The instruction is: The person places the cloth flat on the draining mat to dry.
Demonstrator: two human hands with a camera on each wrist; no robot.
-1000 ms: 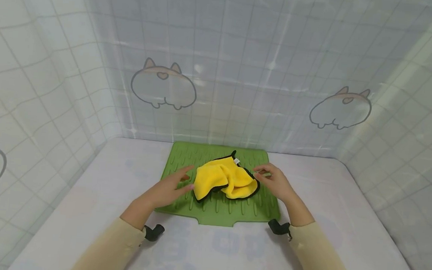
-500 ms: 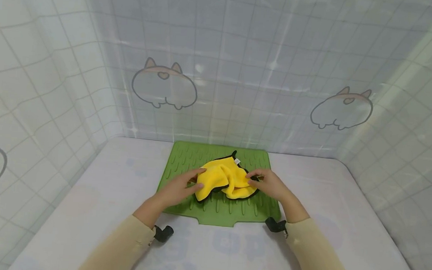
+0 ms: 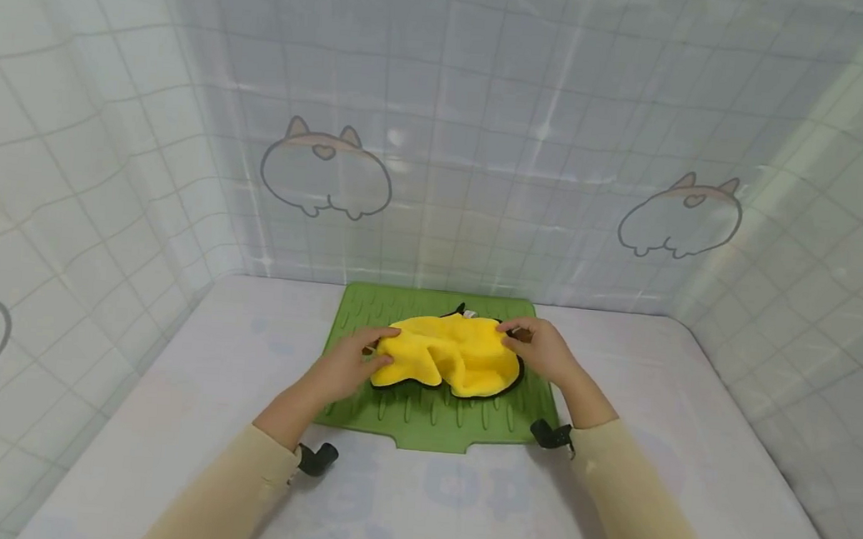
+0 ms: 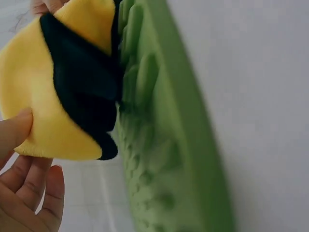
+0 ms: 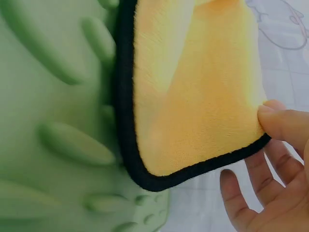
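A yellow cloth (image 3: 463, 355) with a black edge lies rumpled over the green ribbed mat (image 3: 420, 427), its raised sides held between both hands. My left hand (image 3: 345, 368) pinches its left side between thumb and fingers; in the left wrist view the thumb presses on the yellow face of the cloth (image 4: 38, 96) and a dark underside shows in a fold. The right hand (image 3: 546, 353) pinches the upper right edge; the right wrist view has the thumb on top of the cloth (image 5: 207, 106) and fingers behind it. A small white tag (image 3: 469, 314) sticks out at the back.
The mat lies on a white table (image 3: 415, 510) with faint printed patterns. Grid-patterned curtains (image 3: 444, 95) with cartoon animal drawings enclose the back and sides. A black camera piece (image 3: 318, 459) is on the left wrist and another camera piece (image 3: 551, 435) on the right.
Both hands moved in to the cloth and took hold of its sides. Its left part has since shifted left and the cloth is spread wider and lifted somewhat.
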